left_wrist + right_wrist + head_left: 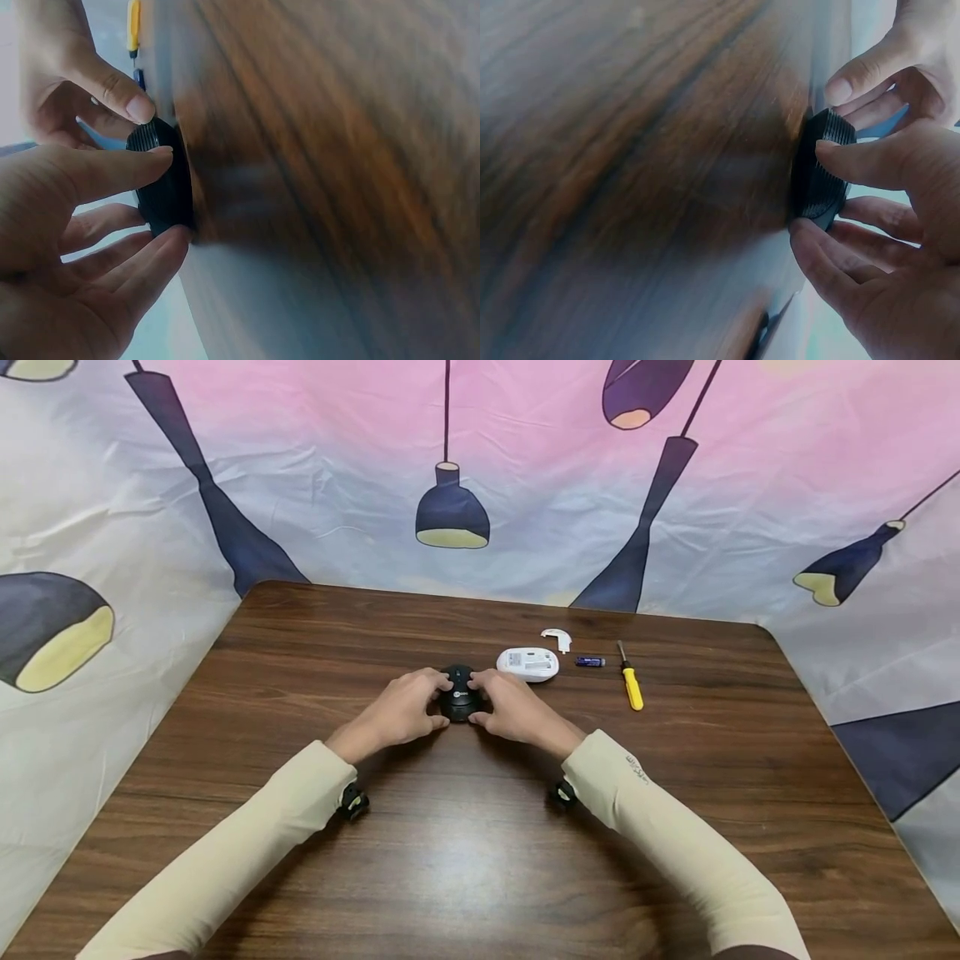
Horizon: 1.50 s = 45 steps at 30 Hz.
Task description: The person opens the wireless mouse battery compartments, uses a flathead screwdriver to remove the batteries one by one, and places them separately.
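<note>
A black computer mouse point(459, 695) with a pale logo on top and a ribbed end lies on the wooden table. My left hand point(401, 708) holds its left side, thumb at the near end and fingers farther along. From the right, my right hand point(516, 706) grips it in the same way. Both wrist views show the thumbs on the ribbed edge of the mouse point(166, 180). Just beyond my right hand, a white mouse point(529, 665) lies with its underside up and its battery slot showing.
Right of the white mouse are its loose white cover point(557, 638), a blue battery point(590, 662) and a screwdriver point(632, 685) with a yellow handle. A cloth printed with lamps point(360, 510) hangs behind the table's far edge point(525, 604).
</note>
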Each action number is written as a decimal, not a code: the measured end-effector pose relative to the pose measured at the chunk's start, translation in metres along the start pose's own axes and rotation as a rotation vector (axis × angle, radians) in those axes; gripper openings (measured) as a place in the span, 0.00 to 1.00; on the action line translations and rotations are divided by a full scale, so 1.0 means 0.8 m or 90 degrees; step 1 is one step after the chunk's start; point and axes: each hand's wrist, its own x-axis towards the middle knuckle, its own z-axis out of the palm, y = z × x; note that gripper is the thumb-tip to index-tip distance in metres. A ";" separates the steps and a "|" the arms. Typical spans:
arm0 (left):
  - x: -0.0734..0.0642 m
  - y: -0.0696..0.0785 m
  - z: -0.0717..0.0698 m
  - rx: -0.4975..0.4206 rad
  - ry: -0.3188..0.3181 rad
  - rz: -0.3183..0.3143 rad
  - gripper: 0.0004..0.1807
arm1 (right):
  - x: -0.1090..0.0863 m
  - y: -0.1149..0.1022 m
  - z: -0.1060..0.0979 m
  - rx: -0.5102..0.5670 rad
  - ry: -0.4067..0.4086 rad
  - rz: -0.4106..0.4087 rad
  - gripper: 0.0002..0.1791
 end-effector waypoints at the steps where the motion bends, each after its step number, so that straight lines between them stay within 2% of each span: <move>1: 0.000 0.002 0.001 0.005 0.000 0.005 0.29 | -0.002 0.001 0.000 -0.003 -0.001 -0.004 0.29; 9: -0.003 0.015 0.006 0.015 -0.008 0.038 0.26 | -0.023 0.015 -0.008 0.025 -0.008 -0.012 0.28; 18: 0.001 0.026 0.014 0.015 -0.019 0.046 0.26 | -0.046 0.035 -0.016 0.090 -0.016 -0.031 0.30; 25: 0.010 0.033 0.022 0.007 -0.012 0.084 0.26 | -0.053 0.046 -0.017 0.071 -0.018 -0.033 0.33; 34: 0.020 0.047 0.029 0.008 -0.005 0.110 0.28 | -0.063 0.057 -0.020 0.043 -0.011 -0.050 0.40; 40: 0.023 0.051 0.034 0.015 0.000 0.121 0.27 | -0.067 0.060 -0.020 0.055 -0.015 -0.052 0.40; 45: 0.024 0.053 0.036 0.005 0.004 0.127 0.30 | -0.070 0.064 -0.019 0.075 -0.005 -0.054 0.40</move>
